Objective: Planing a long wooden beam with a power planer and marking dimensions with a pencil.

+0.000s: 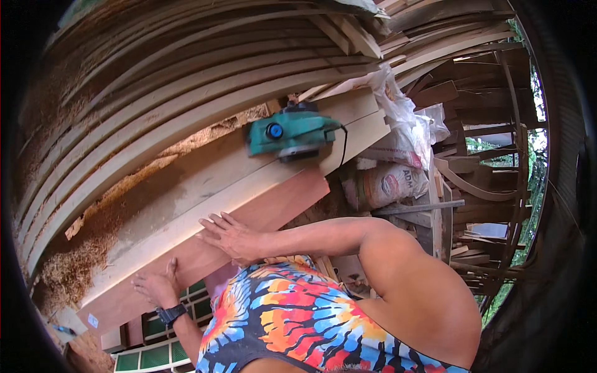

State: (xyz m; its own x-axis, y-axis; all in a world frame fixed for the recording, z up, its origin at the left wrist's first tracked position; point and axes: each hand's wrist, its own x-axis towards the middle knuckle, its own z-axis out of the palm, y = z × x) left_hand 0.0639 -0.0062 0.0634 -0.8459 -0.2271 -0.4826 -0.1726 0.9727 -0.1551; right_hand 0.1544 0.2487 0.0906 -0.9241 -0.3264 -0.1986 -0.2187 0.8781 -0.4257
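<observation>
A reddish-brown wooden board (277,208) stands slanted along the near edge of a long pale wooden workbench (205,189). My left hand (158,286) rests against the board's left part, thumb up and fingers stretched out. Farther right, my right hand (233,239) lies on the same board with its fingers spread. Neither hand wraps round anything that I can see. Beyond the board, a green electric planer (293,133) with a blue knob sits on the bench, its black cord trailing off the near side. Slight blur covers the planer's left end.
Wood shavings (78,261) heap at the bench's left end. Long timber strips (143,130) are stacked along the far side. White sacks (392,183) and plastic bags stand to the right, near more planks (485,165). Green mesh panels (149,357) lie below my left arm.
</observation>
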